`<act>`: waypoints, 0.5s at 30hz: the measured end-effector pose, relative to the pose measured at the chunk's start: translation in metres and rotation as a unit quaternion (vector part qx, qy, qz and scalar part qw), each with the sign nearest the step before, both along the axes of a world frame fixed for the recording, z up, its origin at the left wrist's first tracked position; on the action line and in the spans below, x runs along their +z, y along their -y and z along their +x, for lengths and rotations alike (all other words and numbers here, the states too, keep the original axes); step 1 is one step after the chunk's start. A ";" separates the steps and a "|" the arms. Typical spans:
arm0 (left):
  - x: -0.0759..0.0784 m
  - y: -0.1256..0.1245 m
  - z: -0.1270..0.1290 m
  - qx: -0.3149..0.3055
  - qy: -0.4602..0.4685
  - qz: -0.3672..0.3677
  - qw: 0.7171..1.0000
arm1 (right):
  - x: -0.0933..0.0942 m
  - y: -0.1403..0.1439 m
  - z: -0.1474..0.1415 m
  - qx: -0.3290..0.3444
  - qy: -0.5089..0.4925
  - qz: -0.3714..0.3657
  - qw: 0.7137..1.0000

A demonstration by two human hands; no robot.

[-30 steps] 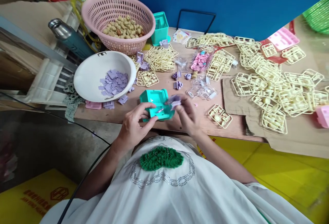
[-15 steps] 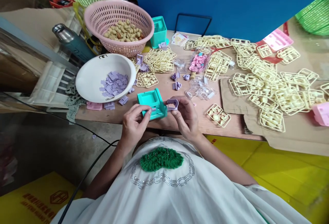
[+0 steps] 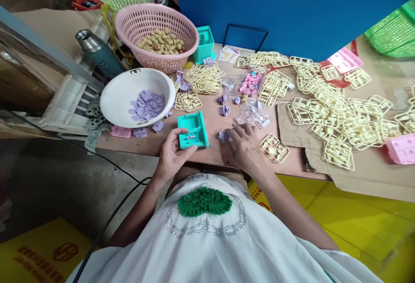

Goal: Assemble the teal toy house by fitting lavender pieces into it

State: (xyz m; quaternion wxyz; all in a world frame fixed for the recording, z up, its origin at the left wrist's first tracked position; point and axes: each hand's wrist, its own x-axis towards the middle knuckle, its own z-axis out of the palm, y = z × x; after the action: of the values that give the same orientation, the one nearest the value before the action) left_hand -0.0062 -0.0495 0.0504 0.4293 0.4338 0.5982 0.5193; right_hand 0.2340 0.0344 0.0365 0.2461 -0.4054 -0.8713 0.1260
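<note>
White bowl [image 3: 113, 101], far left: loose purple pieces, unused. Left hand [image 3: 171, 155]: fingers and thumb closed on the green housing [image 3: 192, 130], which rests near the table [image 3: 214, 153] front edge. The housing cavity faces up; one small purple insert shows in its front face, so fitting appears begun, not finished. Right hand [image 3: 244, 146]: fingers spread flat on the table, fingertips touching a purple part [image 3: 223, 135] just right of the housing; not yet gripped. Yellow sprues [image 3: 337, 110], right: uncut.
</note>
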 end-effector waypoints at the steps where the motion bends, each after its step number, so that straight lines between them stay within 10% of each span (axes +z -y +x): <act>1: -0.005 0.000 0.002 -0.004 0.003 0.011 1.000 | -0.001 -0.002 0.001 -0.003 0.001 0.004 1.000; 6: -0.029 0.000 0.010 0.006 0.021 0.047 0.999 | 0.024 -0.011 -0.025 0.075 -0.147 0.014 0.986; 15: -0.034 -0.001 0.013 -0.003 0.051 0.069 0.996 | 0.043 -0.017 -0.077 0.186 -0.118 0.010 0.975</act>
State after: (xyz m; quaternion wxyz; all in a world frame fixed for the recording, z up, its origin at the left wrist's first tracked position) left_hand 0.0065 -0.0489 0.0162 0.4297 0.4367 0.5368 0.5800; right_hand 0.1574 0.0514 0.0793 0.3235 -0.2163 -0.8973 0.2082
